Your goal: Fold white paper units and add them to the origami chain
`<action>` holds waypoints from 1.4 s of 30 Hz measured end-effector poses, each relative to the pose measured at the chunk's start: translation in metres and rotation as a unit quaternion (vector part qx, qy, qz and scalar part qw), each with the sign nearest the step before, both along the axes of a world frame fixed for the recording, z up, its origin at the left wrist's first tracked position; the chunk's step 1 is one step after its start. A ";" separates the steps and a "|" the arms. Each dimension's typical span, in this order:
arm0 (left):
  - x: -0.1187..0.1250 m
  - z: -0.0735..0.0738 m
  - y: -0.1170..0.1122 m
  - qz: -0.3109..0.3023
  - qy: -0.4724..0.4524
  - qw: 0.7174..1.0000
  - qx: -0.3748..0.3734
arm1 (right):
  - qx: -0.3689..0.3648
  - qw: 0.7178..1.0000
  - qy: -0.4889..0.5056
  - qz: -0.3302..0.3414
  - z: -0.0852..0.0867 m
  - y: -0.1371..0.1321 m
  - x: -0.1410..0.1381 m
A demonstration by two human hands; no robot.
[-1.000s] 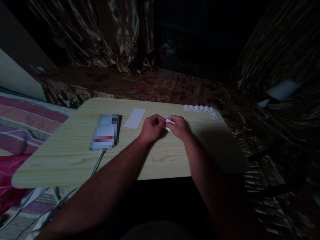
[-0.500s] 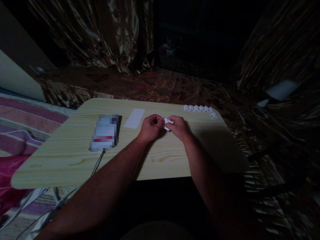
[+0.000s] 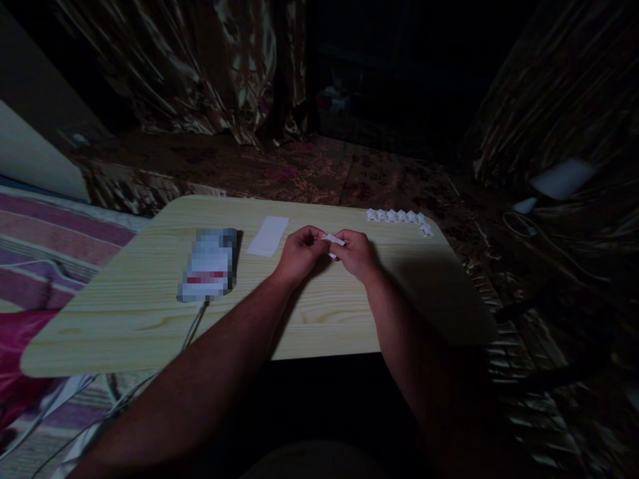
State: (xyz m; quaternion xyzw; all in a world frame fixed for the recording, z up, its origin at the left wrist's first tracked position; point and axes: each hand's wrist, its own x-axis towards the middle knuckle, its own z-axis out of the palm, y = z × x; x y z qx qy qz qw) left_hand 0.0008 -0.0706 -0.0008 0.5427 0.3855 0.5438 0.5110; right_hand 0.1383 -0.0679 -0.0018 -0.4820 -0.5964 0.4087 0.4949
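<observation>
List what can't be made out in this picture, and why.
Head view, white paper piece: full shape, partly covered by the left hand and right hand.
Head view, phone-like device: surface details, pixelated.
Head view, cable: lower stretch, hidden behind the left forearm.
Head view, small white shapes: exact folds, too small.

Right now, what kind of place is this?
Probably a room in someone's home, perhaps a bedroom, though it's dark. You can see long, shiny curtains, a table with a wood-grain top, and a striped cloth on the left that looks like bedding.
</observation>
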 end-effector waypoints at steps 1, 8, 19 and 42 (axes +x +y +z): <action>0.000 0.000 0.000 -0.001 -0.015 1.000 -0.011 | 0.000 1.000 0.002 0.001 -0.001 0.000 -0.001; 0.002 0.000 0.001 0.017 -0.077 0.996 -0.045 | 0.014 1.000 0.006 0.003 -0.001 -0.002 -0.005; -0.002 -0.002 0.004 0.027 -0.033 0.999 -0.033 | -0.036 0.998 0.032 0.034 0.004 -0.002 -0.004; -0.002 -0.001 0.004 0.048 -0.021 0.999 -0.012 | 0.000 1.000 0.028 -0.004 0.002 0.000 0.001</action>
